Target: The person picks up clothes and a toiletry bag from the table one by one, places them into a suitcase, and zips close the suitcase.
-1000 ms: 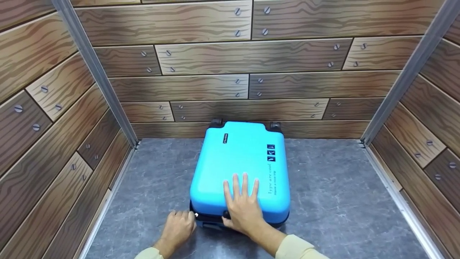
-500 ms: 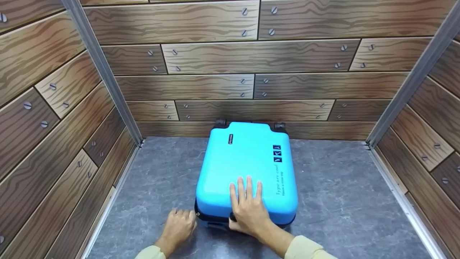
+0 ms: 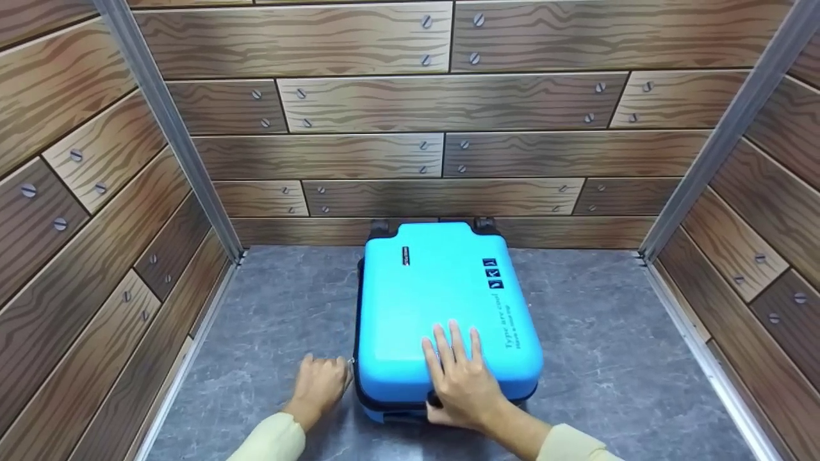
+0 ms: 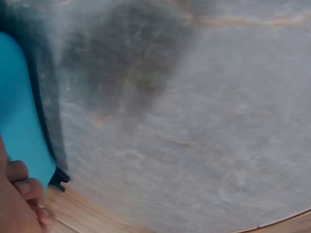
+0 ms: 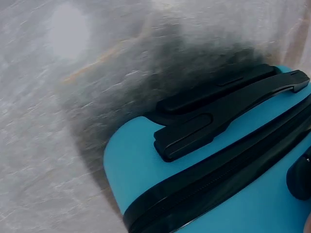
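A bright blue hard-shell suitcase (image 3: 410, 294) lies flat on the floor, its wheels (image 3: 380, 228) toward the back wall. My left hand (image 3: 320, 384) is curled at its left side and pinches a small shiny zipper pull (image 3: 352, 362) there. In the left wrist view, curled fingers (image 4: 30, 189) show beside the blue shell; the pull is hidden. My right hand (image 3: 466, 389) presses on the lid's near end, fingers spread, palm by a black lock (image 3: 434, 400). The right wrist view shows the black carry handle (image 5: 233, 114) and the dark zipper band (image 5: 214, 187) along the near end.
Grey marbled floor (image 3: 596, 358) surrounds the suitcase. Wood-patterned panel walls (image 3: 378, 102) stand at the back and both sides, with metal strips (image 3: 711, 358) along the corners and floor edges.
The suitcase has turned slightly and its near end has shifted toward me and right, my right hand with it. The left hand, with the zipper pull, has gone from the near-left corner onto the left side.
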The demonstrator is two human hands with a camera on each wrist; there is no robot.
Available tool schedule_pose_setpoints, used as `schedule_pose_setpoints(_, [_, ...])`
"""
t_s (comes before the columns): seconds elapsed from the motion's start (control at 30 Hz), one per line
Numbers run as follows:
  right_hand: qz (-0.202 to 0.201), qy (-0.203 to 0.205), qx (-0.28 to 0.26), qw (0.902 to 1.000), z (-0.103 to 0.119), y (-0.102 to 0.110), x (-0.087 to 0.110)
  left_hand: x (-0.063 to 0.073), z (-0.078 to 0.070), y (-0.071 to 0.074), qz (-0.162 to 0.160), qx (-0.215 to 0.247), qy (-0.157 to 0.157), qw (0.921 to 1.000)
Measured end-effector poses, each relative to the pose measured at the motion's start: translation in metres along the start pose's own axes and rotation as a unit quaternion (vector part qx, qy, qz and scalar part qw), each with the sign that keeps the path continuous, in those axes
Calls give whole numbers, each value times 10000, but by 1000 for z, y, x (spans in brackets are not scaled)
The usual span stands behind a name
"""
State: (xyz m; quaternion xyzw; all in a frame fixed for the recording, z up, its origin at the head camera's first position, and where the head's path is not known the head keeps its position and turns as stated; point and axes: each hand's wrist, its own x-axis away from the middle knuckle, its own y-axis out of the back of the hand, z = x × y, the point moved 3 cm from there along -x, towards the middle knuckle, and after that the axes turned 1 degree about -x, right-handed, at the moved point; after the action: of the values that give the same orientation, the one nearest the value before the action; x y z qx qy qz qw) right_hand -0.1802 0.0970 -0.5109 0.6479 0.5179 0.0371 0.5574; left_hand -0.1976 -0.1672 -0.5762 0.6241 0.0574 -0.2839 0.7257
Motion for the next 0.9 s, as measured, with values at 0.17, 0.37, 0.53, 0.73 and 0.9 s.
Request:
schedule_pose_setpoints(0.17, [-328,224,-304,9987,-15,4,20,-16,-7,-1,320,-62,-53,9995])
schedule_pose_setpoints(0.37, [-716,526,-719,9934,-36,10,41,-35,-12,-5,741,104,129,9971])
schedule_pose_setpoints(0.53, [-932,693,-950,9887,-48,10,53,-46,-11,-8,1055,205,370,9935])
schedule_pose_setpoints(0.73, [-1063,1049,-1142,9822,-70,6,66,-37,-21,-8,827,-298,-307,9957])
schedule_pose_setpoints(0.9, [-1197,1516,-1589,9682,-98,3,80,-11,-38,-3,188,-358,-829,9957])
